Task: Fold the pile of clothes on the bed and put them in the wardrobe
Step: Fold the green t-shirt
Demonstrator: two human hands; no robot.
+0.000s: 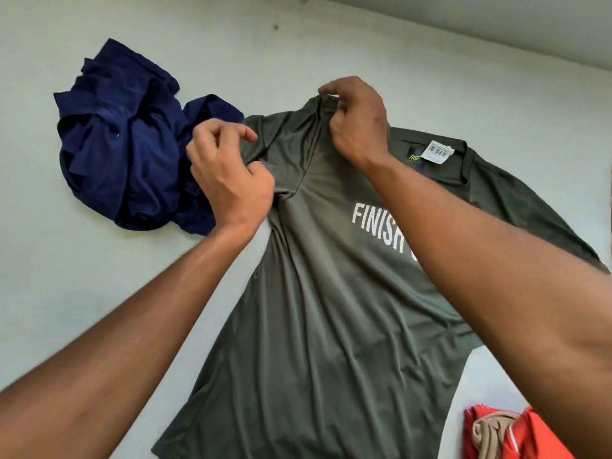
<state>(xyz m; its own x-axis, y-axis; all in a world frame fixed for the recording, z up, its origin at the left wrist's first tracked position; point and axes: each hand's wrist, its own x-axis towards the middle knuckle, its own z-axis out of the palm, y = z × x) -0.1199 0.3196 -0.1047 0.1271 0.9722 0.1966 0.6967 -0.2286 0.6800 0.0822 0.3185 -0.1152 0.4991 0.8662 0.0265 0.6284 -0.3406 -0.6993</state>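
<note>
An olive-green T-shirt (318, 293) with white lettering lies spread front-up across the pale bed sheet (82, 276), its collar and a paper tag toward the upper right. My left hand (228, 173) pinches the fabric at the shirt's left sleeve near the armpit. My right hand (357, 120) pinches the raised top edge of that same sleeve at the shoulder, lifting it slightly. A crumpled navy-blue garment (126, 144) sits on the sheet just left of the shirt, partly behind my left hand.
An orange garment with a beige piece on it (510, 435) lies at the bottom right corner, partly hidden by my right forearm. The bed's far edge meets a light wall (496, 18) along the upper right.
</note>
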